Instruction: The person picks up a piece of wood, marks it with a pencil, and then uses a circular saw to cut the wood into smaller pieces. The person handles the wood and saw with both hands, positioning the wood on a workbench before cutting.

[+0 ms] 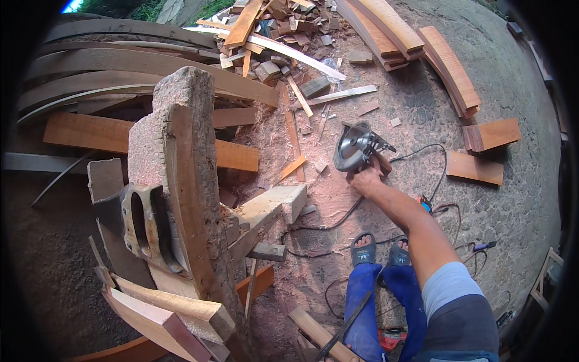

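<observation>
My right arm reaches forward from the lower right, and my right hand (367, 180) is closed around the rear handle of a circular saw (357, 148). The saw's round metal guard and base face up and to the left, low over ground strewn with pinkish sawdust. My fingers are partly hidden by the hand and the tool. A dark power cord (416, 154) curves from near the saw across the ground to the right. No part of my left hand shows.
A rough wooden workbench (199, 199) stands at left, with a handsaw handle (145, 223) against it. Long curved boards (145, 63) lie behind. Wood offcuts (289, 30) are heaped at the back; cut planks (449, 69) are stacked at far right. Cords trail near my sandalled feet (363, 250).
</observation>
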A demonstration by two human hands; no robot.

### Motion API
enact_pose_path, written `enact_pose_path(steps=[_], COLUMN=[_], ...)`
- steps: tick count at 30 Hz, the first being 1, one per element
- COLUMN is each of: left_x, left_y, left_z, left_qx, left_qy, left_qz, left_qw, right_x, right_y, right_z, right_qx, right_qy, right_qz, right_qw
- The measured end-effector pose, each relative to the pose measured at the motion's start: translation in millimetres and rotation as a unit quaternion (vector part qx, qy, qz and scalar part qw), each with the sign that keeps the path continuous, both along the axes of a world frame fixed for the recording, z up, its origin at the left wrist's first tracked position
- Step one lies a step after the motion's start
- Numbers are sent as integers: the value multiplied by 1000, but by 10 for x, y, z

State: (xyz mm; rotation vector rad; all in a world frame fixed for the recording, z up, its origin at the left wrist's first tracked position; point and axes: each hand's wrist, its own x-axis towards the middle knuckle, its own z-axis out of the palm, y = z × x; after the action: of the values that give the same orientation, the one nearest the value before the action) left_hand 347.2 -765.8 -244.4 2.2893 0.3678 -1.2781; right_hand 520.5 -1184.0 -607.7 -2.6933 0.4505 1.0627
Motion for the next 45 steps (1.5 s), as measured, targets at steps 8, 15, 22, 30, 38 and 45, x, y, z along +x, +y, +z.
enact_pose_path(steps=[8, 15, 22, 30, 38, 45], left_x=[-1, -73, 119, 132, -648, -1776], left_y=[-687, -1444, -2682, -4094, -4260, -3934], left_z=[594, 1462, 2407, 3938, 4767, 5104], left_qx=[-148, -264, -499, -657, -751, -768], left_qy=[-24, -4, -44, 99, 246, 332], left_qz=[-34, -48, -109, -184, -147, -241], left_qw=[988, 963, 859, 724, 595, 491], right_x=[-1652, -4130, -5150, -5183, -4996, -5290], right_y=[-645, -413, 488, 1380, 2277, 3216], right_z=[3463, 6175, 7578, 8804, 9586, 9791], right_qx=[219, 376, 125, -52, -128, -299], right_qy=[-116, -230, -502, -743, -847, -804], right_qz=[-305, -744, -742, -635, -502, -501], right_qw=[919, 502, 426, 207, 124, 114])
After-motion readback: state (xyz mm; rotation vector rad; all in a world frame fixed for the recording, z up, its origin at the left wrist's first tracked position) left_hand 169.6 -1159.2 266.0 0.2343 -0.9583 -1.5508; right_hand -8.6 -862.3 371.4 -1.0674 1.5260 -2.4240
